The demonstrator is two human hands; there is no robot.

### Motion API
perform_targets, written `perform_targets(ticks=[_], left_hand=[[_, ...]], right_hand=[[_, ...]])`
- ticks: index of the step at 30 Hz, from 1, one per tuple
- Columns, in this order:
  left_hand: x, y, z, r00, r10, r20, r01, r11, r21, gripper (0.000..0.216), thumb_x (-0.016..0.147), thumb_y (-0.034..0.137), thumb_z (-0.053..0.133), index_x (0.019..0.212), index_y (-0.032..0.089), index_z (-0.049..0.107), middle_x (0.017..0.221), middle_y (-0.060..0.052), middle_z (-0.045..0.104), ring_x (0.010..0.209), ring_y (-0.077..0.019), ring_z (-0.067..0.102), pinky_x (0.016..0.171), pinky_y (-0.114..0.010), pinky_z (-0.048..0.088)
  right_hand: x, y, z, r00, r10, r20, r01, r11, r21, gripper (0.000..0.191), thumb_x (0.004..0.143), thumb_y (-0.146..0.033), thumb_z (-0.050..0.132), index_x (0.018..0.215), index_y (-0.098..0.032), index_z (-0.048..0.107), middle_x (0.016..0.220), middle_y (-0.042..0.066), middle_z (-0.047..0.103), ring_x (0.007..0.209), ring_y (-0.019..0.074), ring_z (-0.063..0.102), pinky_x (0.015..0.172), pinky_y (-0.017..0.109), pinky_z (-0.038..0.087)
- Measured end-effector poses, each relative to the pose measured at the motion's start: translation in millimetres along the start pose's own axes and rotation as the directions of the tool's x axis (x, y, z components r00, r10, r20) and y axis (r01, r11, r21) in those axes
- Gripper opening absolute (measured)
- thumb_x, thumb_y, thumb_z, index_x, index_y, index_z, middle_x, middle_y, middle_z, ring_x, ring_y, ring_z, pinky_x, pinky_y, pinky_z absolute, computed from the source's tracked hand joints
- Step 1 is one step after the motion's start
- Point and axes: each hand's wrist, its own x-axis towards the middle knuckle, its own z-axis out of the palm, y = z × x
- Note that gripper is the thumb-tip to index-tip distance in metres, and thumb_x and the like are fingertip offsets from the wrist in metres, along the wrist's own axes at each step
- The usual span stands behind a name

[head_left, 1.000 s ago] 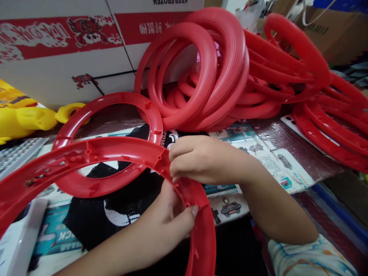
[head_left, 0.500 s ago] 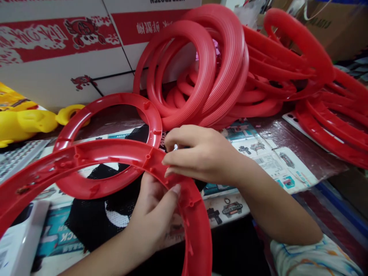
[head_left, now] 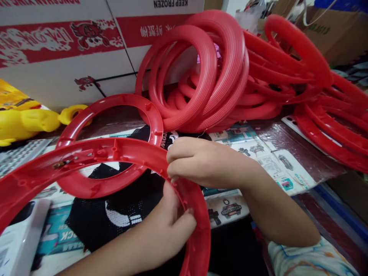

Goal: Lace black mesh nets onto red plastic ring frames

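Observation:
A large red plastic ring [head_left: 198,214] with a hollow, ribbed inner side faces me, its left part running out of view. My left hand [head_left: 169,230] grips its inner edge at the right, thumb lying along the channel. Higher up on the same ring, my right hand [head_left: 198,159] is closed with curled fingers against the rim; its fingertips are partly hidden. Small metal parts [head_left: 60,165] sit in the ring's channel at the left. Behind it, a smaller red ring [head_left: 110,188] lies hollow side up, partly over black mesh cloth [head_left: 86,218].
Ribbed red rings [head_left: 198,111] are heaped at the back, with more red ring parts [head_left: 301,69] to the right. A white printed carton [head_left: 57,76] stands behind. Yellow plastic figures [head_left: 28,122] and a white box [head_left: 28,234] are at the left. Flattened printed cardboard [head_left: 276,165] covers the table.
The large ring has turned clockwise, carrying its metal parts up and rightward. My left hand has slid right and down along it; my right fingers have closed in on the rim.

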Motion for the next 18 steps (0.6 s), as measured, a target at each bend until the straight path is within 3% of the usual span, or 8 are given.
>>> perform_targets(ticks=[5, 12, 18], left_hand=[[-0.4, -4.4, -1.0, 0.999, 0.047, -0.013, -0.046, 0.997, 0.060, 0.035, 0.087, 0.019, 0.048, 0.119, 0.021, 0.035, 0.117, -0.007, 0.049, 0.109, -0.0223, 0.050, 0.095, -0.037, 0.043], [-0.6, -2.0, 1.9, 0.995, -0.036, 0.095, 0.038, 0.999, -0.021, 0.040, 0.091, 0.028, 0.046, 0.127, 0.020, 0.028, 0.125, -0.011, 0.046, 0.113, -0.0245, 0.051, 0.091, -0.038, 0.048], [-3.9, 1.2, 0.6, 0.997, 0.049, 0.066, -0.052, 0.997, 0.048, 0.039, 0.091, 0.026, 0.048, 0.126, 0.021, 0.032, 0.131, -0.010, 0.041, 0.129, -0.0278, 0.036, 0.107, -0.044, 0.035]], right_hand=[[1.8, 2.6, 2.7, 0.998, 0.031, 0.048, -0.034, 0.998, 0.054, 0.026, 0.093, -0.012, 0.041, 0.086, -0.011, 0.066, 0.093, 0.007, 0.058, 0.084, 0.0138, 0.047, 0.074, 0.025, 0.040], [-1.0, 9.2, 5.3, 0.999, -0.054, 0.004, 0.053, 0.993, 0.107, 0.021, 0.091, -0.012, 0.050, 0.082, -0.011, 0.069, 0.086, 0.005, 0.057, 0.080, 0.0124, 0.048, 0.072, 0.024, 0.041], [-2.9, 7.2, 0.0, 0.998, -0.060, -0.038, 0.064, 0.990, 0.122, 0.017, 0.090, -0.012, 0.054, 0.081, -0.013, 0.069, 0.082, 0.003, 0.056, 0.079, 0.0109, 0.047, 0.072, 0.022, 0.042]])
